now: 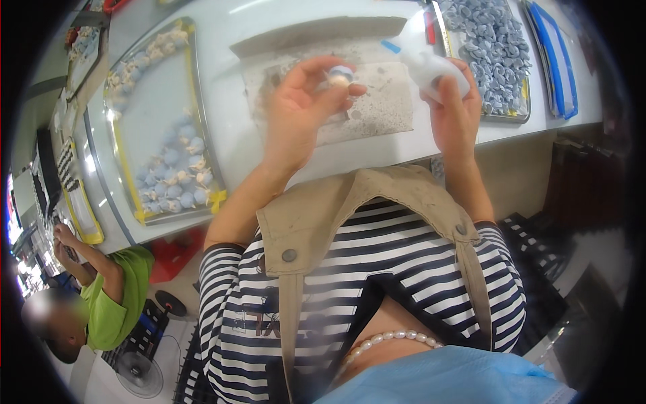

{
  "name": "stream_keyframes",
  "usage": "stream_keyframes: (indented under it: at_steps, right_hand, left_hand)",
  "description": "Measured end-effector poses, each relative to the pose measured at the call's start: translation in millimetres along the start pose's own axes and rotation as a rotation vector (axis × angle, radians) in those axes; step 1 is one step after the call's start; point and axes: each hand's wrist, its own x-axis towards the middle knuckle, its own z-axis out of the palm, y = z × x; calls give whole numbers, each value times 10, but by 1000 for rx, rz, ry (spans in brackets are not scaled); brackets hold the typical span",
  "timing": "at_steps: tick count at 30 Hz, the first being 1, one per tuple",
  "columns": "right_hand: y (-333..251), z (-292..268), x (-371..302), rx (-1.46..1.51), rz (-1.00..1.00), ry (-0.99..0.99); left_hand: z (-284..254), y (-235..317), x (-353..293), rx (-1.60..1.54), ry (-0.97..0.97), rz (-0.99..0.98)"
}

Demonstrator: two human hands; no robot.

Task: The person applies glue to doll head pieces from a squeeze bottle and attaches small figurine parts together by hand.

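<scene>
Between the fingertips of my left hand (299, 101) is a small cream and pale-blue figurine part (340, 76), held above a stained sheet of cardboard (380, 118). My right hand (457, 111) is wrapped around a white plastic squeeze bottle (431, 67), which is tilted with its neck up and to the left. A short blue tip (391, 46) shows at the bottle's upper left. The bottle and the part are apart from each other. To the left, a tray (161, 121) edged with yellow tape bears several cream and pale-blue figurine pieces (176, 165).
A metal tray at the right holds a heap of small grey-blue pieces (488, 57). Beyond it stand blue-edged trays (562, 67). A co-worker in a green shirt (121, 296) sits at the far left, near a red bin (178, 256). The white table's front edge (505, 135) lies close to me.
</scene>
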Motion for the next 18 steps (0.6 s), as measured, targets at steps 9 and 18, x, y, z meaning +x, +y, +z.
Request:
stream_keyframes:
  at_steps: [9, 18]
  right_hand:
    - [-69, 96, -38, -313, -257, -42]
    - [-193, 36, -42, -693, -592, -147]
  left_hand:
    - [-62, -57, -34, 91, 11, 42]
    - [41, -74, -39, 180, 32, 9]
